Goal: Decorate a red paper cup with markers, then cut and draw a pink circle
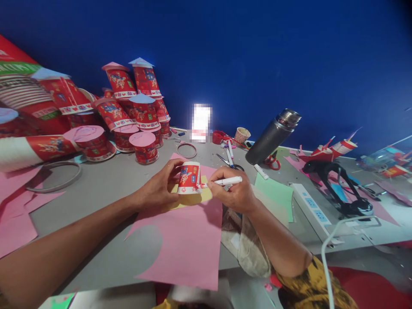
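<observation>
My left hand (160,185) is closed around the left side of a red printed paper cup (189,175), which stands upside down with its white rim at the bottom. In my right hand (234,189) is a white marker (228,181), its red tip against the white band of the cup. Small red marks show on that band. Under the cup lies a yellow paper piece (201,196), on top of a pink paper sheet (193,240) with a round cut-out at its left edge.
Decorated red cups with paper tops (143,148) are stacked at the left. A tape ring (186,150), scissors (222,159) and a dark thermos (272,139) stand or lie behind my hands. Right of me are green paper (273,195), a power strip (310,210) and a black headset-like frame (341,184).
</observation>
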The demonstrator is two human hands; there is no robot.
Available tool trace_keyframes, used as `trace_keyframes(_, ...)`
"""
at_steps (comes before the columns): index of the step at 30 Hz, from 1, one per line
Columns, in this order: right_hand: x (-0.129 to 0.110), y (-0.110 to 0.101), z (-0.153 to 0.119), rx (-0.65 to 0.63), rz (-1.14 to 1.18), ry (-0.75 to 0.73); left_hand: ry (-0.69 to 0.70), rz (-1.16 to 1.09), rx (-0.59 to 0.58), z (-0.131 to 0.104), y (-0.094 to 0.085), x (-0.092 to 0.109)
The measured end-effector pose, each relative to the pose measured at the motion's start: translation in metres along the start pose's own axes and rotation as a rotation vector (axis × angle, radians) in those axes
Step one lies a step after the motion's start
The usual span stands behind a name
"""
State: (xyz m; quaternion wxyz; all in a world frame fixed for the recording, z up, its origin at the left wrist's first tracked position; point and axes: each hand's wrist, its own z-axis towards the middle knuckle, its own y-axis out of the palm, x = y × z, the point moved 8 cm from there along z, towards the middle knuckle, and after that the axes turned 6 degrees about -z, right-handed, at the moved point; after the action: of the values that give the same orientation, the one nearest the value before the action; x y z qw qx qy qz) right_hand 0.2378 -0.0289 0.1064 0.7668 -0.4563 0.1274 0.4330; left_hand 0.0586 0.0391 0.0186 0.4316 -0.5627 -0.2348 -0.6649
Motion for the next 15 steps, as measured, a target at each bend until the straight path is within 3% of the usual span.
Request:
trace_keyframes(9,-0.001,0.002,0.001,0.002,0.029,-0.003,-0.024,-0.009,0.0,0.0,0.0,0.002)
trace_keyframes(15,0.007,-0.007,0.001,0.071,0.048,0.04,0.016,-0.033,-0.017,0.001,0.0,0.002)
